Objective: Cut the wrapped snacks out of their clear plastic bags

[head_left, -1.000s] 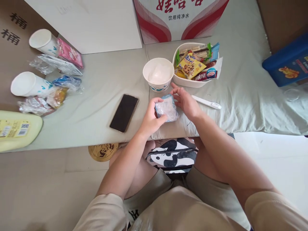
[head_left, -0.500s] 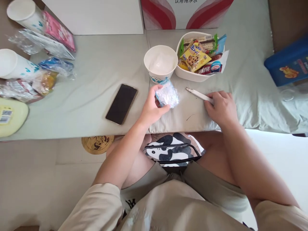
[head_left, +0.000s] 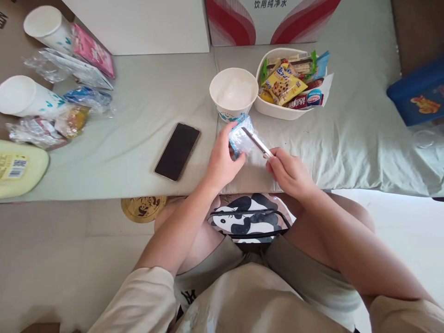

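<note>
My left hand point(head_left: 224, 159) grips a small clear plastic packet point(head_left: 239, 134) with blue edges, thumb and fingers around its left side. What is inside the packet cannot be made out. In my right hand point(head_left: 289, 172) is a slim utility knife point(head_left: 257, 143) with a light handle and a dark blade. The knife points up and left, its tip over the packet; whether it touches is unclear. Just behind the packet stands a white paper cup point(head_left: 234, 92) with a blue print and something whitish inside.
A white basket point(head_left: 277, 111) of snack packs sits right of the cup. The phone point(head_left: 176, 151) lies to the left. Paper cups point(head_left: 46, 27), wrapped packs and a pale yellow bottle point(head_left: 22, 169) are at far left. Boxes point(head_left: 156, 27) line the back; a blue container point(head_left: 419, 97) is at right.
My right hand has lifted the knife off the table and moved left, bringing its blade over the packet. My left hand still holds the packet, now turned slightly.
</note>
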Motion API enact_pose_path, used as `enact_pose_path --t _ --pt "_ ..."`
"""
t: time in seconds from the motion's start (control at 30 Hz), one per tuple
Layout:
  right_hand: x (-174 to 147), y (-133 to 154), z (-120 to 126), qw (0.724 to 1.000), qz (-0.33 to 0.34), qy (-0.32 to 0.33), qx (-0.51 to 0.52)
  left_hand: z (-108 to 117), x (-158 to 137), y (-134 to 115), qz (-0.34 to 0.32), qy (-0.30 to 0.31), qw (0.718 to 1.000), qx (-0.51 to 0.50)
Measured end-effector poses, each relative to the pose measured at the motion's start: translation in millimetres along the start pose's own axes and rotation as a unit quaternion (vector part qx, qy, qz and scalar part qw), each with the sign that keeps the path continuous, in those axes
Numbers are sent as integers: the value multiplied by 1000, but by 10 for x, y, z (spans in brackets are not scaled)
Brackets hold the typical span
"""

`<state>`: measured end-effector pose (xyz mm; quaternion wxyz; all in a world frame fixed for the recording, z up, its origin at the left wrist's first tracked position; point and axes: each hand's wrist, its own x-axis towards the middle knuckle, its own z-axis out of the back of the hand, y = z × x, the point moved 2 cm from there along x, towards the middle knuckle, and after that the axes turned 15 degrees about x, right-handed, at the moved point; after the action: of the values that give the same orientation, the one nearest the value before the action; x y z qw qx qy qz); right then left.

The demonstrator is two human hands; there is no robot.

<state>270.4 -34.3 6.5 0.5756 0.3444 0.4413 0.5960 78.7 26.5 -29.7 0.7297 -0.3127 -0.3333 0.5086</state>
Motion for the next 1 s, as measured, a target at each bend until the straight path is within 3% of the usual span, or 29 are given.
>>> enact_pose_path --t 0.3,0.47,0.6,0.8,0.9,1.0 --pt "8 -61 -40 995 4 30 -92 109 26 25 8 -64 996 -58" --pt "-1 -131 127 995 1 28 -95 271 91 111 47 -113 989 -82" --pt "28 -263 428 988 36 -75 -132 228 50 67 50 -72 993 -73" --pt "117 -567 713 963 47 -150 -220 -149 -154 -205 -10 91 992 -82" --pt "157 -664 772 947 48 -189 -254 -229 -204 -301 -78 112 991 9" --pt "149 -611 773 931 62 -245 -264 -190 -190 -306 -121 86 984 102"
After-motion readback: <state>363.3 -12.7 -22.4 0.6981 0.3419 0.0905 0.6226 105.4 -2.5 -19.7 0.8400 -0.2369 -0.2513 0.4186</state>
